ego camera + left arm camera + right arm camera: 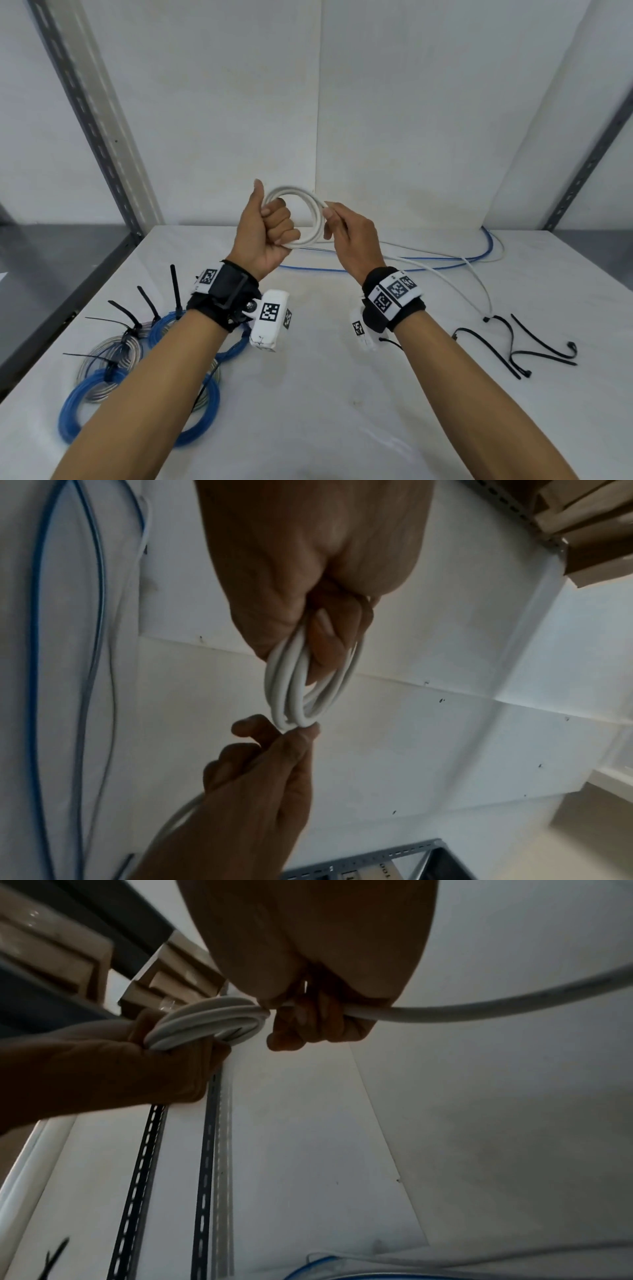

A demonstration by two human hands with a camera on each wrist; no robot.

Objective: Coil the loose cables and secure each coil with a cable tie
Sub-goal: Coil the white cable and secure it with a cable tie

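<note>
My left hand (270, 229) grips one side of a small coil of white cable (313, 209), fingers curled through the loops and thumb up. In the left wrist view the coil (304, 685) hangs from that fist. My right hand (342, 226) pinches the white cable at the coil's right side; its loose tail (445, 277) runs down to the table on the right. The right wrist view shows the coil (205, 1020) and the tail (479, 1007) passing through my right fingers (308, 1026). Several loose black cable ties (520, 346) lie at the right.
Tied coils of blue and clear cable (137, 373) lie at the front left, partly under my left forearm. A loose blue cable (428, 260) and a thin white one snake along the back of the white table (325, 394). Grey slotted uprights (92, 113) flank the shelf.
</note>
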